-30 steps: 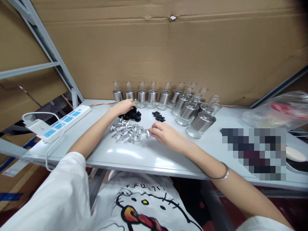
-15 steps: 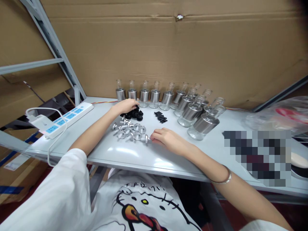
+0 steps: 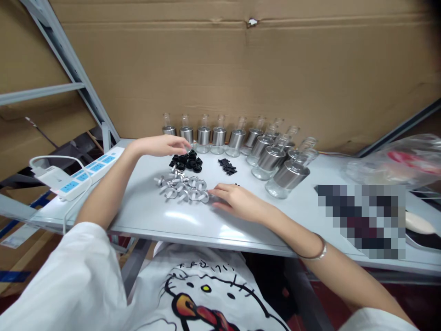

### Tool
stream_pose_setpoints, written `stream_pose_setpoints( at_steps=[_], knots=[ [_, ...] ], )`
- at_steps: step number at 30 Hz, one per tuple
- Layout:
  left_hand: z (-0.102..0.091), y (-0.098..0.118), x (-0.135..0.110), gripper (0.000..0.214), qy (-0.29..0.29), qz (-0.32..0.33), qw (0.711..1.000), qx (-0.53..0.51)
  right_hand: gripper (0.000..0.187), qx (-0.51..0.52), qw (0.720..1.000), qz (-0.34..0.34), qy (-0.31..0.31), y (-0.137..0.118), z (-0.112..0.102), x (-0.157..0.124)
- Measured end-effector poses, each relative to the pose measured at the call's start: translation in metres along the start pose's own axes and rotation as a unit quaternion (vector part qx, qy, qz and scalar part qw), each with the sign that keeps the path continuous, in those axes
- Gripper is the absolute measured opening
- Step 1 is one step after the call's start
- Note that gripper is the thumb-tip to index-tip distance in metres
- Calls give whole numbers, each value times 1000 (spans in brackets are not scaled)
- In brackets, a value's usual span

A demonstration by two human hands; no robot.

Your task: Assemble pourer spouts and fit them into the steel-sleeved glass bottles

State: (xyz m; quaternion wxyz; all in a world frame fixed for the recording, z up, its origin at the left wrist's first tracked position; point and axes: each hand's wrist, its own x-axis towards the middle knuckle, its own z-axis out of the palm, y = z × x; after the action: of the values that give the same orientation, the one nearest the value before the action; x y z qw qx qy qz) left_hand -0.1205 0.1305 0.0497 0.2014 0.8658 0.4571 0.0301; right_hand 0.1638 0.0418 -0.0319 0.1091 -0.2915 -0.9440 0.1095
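Left hand (image 3: pixel 163 145): above the far left edge of the heap of black parts (image 3: pixel 188 162). Fingers loosely extended and parted; nothing seen between them.

Right hand (image 3: pixel 243 203): low over the counter (image 3: pixel 151 219), at the right edge of the silver parts (image 3: pixel 182 186). Fingers extended, thumb apart from them, no grip evident. The tips reach the nearest disc; actual contact cannot be confirmed.

Silver parts: loosely heaped in front of the black parts, discs and stems overlapping. Black clips (image 3: pixel 227 166) form a separate group to the right of the black parts. Bottles (image 3: pixel 289 177) stand behind and to the right.

Assessment: stray pieces are best nudged with light, flat fingertip pressure, since overlapping stems could catch and drag neighbours. The gap between silver and black heaps is narrow and should be preserved. The right wrist should be kept clear of the bottles.
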Motion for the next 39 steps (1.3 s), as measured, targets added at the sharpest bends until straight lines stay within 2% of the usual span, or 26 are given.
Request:
stream_pose_setpoints(
  at_steps=[1, 5, 7, 9, 12, 15, 17, 20, 22, 26, 29, 35, 39],
  knots=[
    [3, -3, -9, 44, 11, -9, 1000, -12, 44, 30, 999, 21, 5, -2, 1, 1],
    [29, -22, -39, 50, 107, -18, 989, -105, 98, 118, 988, 102, 24, -9, 9, 12],
    [39, -33, -48, 55, 99, -16, 984, -146, 110, 115, 985, 124, 15, -10, 14, 19],
    [44, -45, -53, 60, 57, -12, 981, -185, 115, 103, 984, 148, 7, -9, 18, 26],
    [47, -61, -56, 66, 14, 8, 974, -227, 113, 118, 980, 161, -1, -4, 20, 28],
    [53, -74, -53, 71, -10, 18, 970, -242, 106, 204, 966, 157, -12, 1, 18, 25],
    [59, -79, -50, 76, -22, 17, 971, -237, 100, 311, 936, 164, -10, 1, 16, 22],
    [64, -80, -48, 89, -32, 16, 975, -221, 99, 466, 862, 200, -25, -3, 12, 19],
    [65, -78, -48, 96, -44, 9, 977, -206, 103, 520, 822, 229, -51, -8, 11, 19],
    [64, -73, -49, 102, -55, 1, 983, -173, 102, 566, 781, 258, -58, -16, 12, 20],
    [65, -73, -48, 98, -50, 13, 983, -176, 97, 574, 782, 241, -34, -15, 18, 20],
    [67, -77, -48, 92, -52, 11, 979, -195, 87, 553, 817, 166, -9, 0, 26, 20],
    [66, -72, -48, 103, -54, 8, 983, -173, 87, 542, 816, 203, -8, 1, 26, 22]
  ],
)
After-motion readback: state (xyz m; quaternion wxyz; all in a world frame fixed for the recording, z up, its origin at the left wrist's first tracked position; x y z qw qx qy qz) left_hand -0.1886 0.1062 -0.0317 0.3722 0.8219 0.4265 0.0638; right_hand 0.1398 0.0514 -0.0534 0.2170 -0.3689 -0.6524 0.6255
